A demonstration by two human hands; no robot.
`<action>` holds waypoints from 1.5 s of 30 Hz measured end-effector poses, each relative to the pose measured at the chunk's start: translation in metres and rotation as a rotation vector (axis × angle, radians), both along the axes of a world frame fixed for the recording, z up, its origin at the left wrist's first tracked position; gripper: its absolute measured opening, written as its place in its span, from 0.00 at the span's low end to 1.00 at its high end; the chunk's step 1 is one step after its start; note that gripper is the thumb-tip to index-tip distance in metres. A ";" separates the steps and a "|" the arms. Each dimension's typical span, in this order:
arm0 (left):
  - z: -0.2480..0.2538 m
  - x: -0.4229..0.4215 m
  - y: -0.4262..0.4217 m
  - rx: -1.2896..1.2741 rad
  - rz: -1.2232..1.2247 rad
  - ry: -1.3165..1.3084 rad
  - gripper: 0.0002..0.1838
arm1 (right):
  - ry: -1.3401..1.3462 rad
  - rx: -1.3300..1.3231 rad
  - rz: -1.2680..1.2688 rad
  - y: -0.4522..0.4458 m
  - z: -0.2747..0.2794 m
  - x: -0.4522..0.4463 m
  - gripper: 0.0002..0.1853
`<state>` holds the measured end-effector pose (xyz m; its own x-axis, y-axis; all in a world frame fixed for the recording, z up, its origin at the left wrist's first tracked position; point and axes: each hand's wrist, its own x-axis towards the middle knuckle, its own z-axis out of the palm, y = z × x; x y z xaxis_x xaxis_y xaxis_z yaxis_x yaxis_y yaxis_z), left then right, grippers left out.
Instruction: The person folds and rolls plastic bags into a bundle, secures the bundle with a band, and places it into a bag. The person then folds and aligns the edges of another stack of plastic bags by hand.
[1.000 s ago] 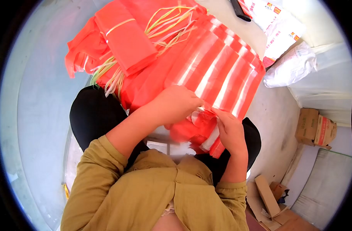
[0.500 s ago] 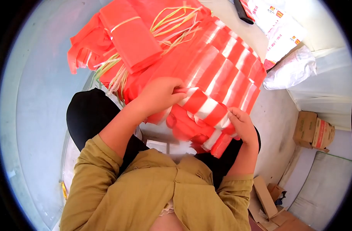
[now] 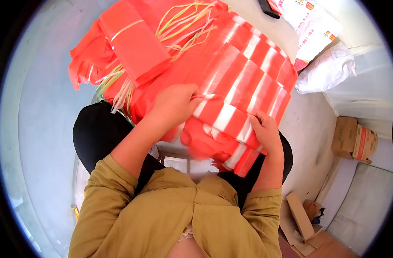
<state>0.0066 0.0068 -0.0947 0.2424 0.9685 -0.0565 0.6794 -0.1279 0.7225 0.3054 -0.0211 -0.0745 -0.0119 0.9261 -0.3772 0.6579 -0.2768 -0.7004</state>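
Note:
Red sheet material with white stripes (image 3: pixel 244 77) lies spread over my lap and in front of me. My left hand (image 3: pixel 177 105) pinches the left end of its near striped edge. At the right end of that edge, my right hand (image 3: pixel 265 129) grips the material between thumb and fingers. Crumpled red material (image 3: pixel 205 142) hangs between the hands, toward my lap. Beyond my left hand, a folded red bundle (image 3: pixel 138 45) with a pale band around it rests on more red material. Yellow and white strings (image 3: pixel 185 26) lie beside the bundle.
White printed bags (image 3: pixel 315 36) and a crumpled white bag (image 3: pixel 328 71) are at the upper right, near a black object (image 3: pixel 268 8). Cardboard boxes (image 3: pixel 353 139) stand against the right wall. Flattened cardboard (image 3: pixel 300 217) lies at the lower right. Black-clad knees flank the material.
My hands have moved apart from their closer position over the crumpled material, the left one leftward. The striped edge is now stretched between them. The view has shifted slightly.

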 end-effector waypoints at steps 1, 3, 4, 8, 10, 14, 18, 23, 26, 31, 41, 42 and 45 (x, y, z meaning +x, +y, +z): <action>-0.001 0.001 -0.001 0.006 0.003 0.025 0.11 | 0.007 0.036 -0.016 -0.002 -0.001 0.001 0.10; -0.002 0.004 -0.002 0.020 0.009 0.073 0.11 | 0.028 0.089 -0.057 -0.007 -0.006 0.005 0.10; -0.002 0.005 -0.003 0.025 0.013 0.087 0.11 | 0.042 0.106 -0.083 -0.011 -0.009 0.010 0.10; 0.000 0.008 -0.004 0.025 0.031 0.117 0.12 | -0.069 0.103 -0.145 -0.034 -0.006 0.027 0.15; 0.000 0.009 -0.004 0.013 0.053 0.113 0.12 | 0.034 0.131 -0.225 -0.047 -0.007 0.028 0.16; 0.002 0.007 -0.004 0.036 0.104 0.084 0.12 | 0.126 0.141 -0.302 -0.062 -0.009 0.028 0.16; 0.004 -0.006 0.000 0.088 0.124 0.032 0.13 | 0.085 0.173 -0.259 -0.065 -0.018 0.021 0.12; 0.002 -0.008 0.001 0.054 0.171 -0.015 0.13 | -0.010 0.258 -0.234 -0.070 -0.032 0.019 0.07; -0.004 -0.008 0.002 0.047 0.176 -0.031 0.14 | -0.054 0.282 -0.224 -0.072 -0.028 0.016 0.05; -0.011 -0.009 0.001 0.053 0.189 0.006 0.15 | -0.089 0.399 -0.126 -0.078 -0.030 0.020 0.05; 0.006 -0.036 -0.009 -0.039 0.019 -0.132 0.15 | -0.195 0.431 0.069 -0.090 -0.006 0.012 0.25; 0.007 -0.040 -0.010 -0.024 -0.049 -0.171 0.15 | -0.188 0.418 0.064 -0.090 -0.003 0.009 0.26; 0.000 -0.045 -0.011 -0.023 -0.151 -0.134 0.20 | -0.167 0.416 0.041 -0.092 -0.007 0.007 0.26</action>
<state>-0.0386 -0.0042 -0.0947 0.3918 0.9194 -0.0356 0.5515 -0.2037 0.8090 0.3120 -0.1133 -0.0814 -0.0222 0.9994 0.0270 0.7757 0.0343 -0.6302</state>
